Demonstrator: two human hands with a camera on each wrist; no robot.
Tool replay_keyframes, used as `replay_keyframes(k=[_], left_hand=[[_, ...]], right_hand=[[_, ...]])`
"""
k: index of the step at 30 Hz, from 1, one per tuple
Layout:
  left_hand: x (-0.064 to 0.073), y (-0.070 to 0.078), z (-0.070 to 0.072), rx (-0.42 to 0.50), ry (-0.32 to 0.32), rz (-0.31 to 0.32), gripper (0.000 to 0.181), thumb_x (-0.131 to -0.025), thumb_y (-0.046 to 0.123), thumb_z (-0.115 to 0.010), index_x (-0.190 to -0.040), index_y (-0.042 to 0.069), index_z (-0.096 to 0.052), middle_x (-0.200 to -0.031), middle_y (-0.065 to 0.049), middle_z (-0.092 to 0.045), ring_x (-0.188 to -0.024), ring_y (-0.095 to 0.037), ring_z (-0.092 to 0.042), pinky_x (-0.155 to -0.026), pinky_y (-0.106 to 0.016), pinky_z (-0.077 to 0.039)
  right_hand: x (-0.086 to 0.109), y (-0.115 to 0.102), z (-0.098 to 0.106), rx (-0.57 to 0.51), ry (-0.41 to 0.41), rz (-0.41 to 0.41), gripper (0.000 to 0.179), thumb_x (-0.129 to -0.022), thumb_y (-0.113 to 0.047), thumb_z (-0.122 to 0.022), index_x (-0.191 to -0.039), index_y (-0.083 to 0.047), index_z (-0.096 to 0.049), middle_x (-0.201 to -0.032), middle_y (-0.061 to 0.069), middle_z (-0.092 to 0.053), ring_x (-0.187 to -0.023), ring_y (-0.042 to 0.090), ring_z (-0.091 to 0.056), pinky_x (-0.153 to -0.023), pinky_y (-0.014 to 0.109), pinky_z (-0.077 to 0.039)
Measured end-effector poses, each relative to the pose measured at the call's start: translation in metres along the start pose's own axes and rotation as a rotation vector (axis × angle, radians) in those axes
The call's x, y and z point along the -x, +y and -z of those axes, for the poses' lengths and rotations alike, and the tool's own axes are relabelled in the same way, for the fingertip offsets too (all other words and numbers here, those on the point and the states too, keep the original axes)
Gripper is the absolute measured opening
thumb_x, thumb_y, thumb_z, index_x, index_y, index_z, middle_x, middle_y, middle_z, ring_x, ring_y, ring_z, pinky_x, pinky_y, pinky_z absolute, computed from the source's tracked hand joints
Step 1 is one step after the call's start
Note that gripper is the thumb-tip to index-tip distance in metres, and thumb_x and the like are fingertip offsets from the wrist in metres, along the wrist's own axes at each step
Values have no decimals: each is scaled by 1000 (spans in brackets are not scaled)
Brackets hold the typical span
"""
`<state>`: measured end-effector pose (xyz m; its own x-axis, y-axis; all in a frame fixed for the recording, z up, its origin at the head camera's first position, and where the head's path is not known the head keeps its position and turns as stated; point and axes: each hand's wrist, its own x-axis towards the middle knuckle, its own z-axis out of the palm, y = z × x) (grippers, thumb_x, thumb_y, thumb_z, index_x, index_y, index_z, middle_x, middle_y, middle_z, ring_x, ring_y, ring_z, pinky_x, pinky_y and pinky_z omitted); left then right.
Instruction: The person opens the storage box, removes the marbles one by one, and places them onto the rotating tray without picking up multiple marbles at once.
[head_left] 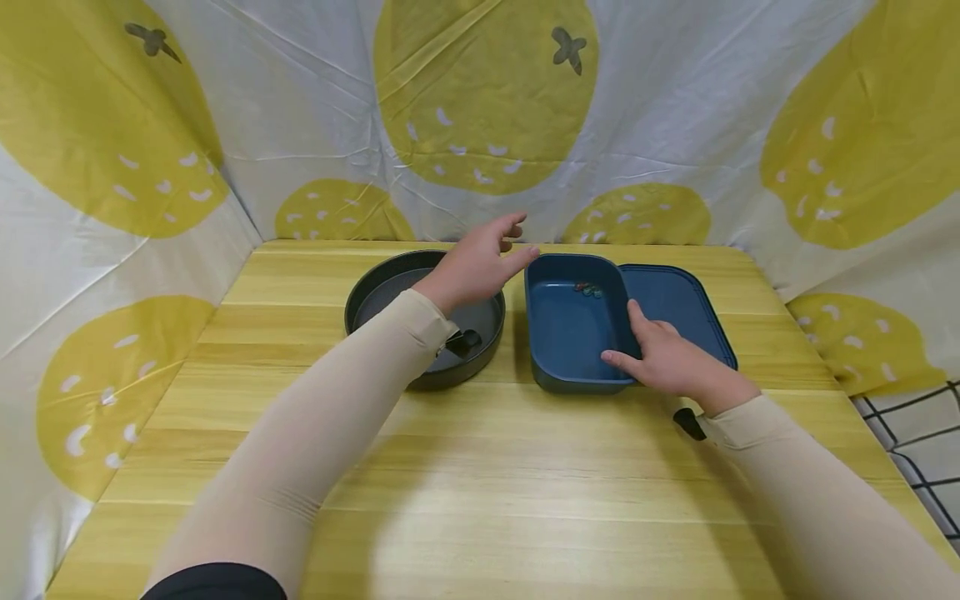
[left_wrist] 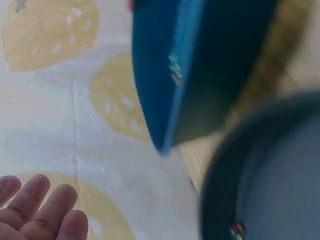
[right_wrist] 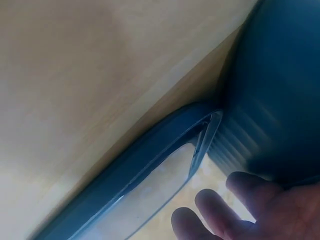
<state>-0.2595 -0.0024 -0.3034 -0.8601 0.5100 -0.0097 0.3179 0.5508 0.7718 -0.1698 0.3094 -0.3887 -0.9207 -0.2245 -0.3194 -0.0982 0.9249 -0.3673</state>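
My right hand (head_left: 667, 358) grips the blue box (head_left: 568, 333) at three o'clock from the pan (head_left: 386, 279), my left hand (head_left: 480, 262) hovers loose-fingered at ten o'clock, and an uneven pull could tip out the small pieces (head_left: 588, 290).

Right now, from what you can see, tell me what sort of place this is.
Probably a small screened-off work area, perhaps a staged setup: yellow-patterned cloth hangs behind and beside a wooden-looking table, with a dark round pan and a blue container.
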Motion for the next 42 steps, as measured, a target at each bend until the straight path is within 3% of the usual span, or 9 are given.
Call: replay_keyframes(k=[7,14,23,30,34,42], left_hand=[[-31,25,-28,57,-28,-22,71,-108,52,-54,-168,26,-28,-162,-2,-48,-148,-19,-51,-116,-39,-49],[-52,34,-55,22,-102,12,70,-109,52,-51,-169,24,-27,-158,-2,-52,-140,-22,-56,-115,-42,-49],[-72,26,-78,-30,-144,60,66,-110,47,-53,-167,22,-32,-153,-4,-58,-135,-20,-61,-114,-40,-50],[-86,18,-97,-47,-238,73,54,-110,33,-59,-161,23,-46,-149,-3,-61,-133,-19,-61,-109,-36,-52],[-93,13,-107,-52,-284,87,51,-108,31,-62,-158,26,-51,-154,-1,-59,-137,-18,-59,-113,-36,-50],[-99,-1,-128,-117,-297,145,46,-103,30,-70,-149,29,-63,-157,6,-57,-150,-16,-47,-119,-35,-45]], right_hand=[[4,0,0,-2,5,-3,117,-101,-73,-48,-165,5,12,-170,38,-9,-152,63,-16,-119,74,-26],[5,-3,-2,-19,16,-1,117,-101,-72,-51,-165,5,10,-171,35,-9,-152,63,-16,-119,74,-27],[2,-4,-4,-6,34,-18,122,-97,-79,-50,-166,3,9,-174,31,-8,-154,60,-16,-121,73,-26],[3,-4,-3,-4,36,-18,122,-97,-79,-49,-166,3,10,-174,31,-8,-154,60,-16,-119,73,-28],[1,-3,-4,-1,42,-19,122,-97,-79,-50,-166,3,10,-174,29,-8,-154,59,-16,-120,72,-28],[3,-4,-3,-1,52,-30,121,-96,-78,-52,-167,2,7,-174,28,-10,-155,58,-16,-121,72,-29]])
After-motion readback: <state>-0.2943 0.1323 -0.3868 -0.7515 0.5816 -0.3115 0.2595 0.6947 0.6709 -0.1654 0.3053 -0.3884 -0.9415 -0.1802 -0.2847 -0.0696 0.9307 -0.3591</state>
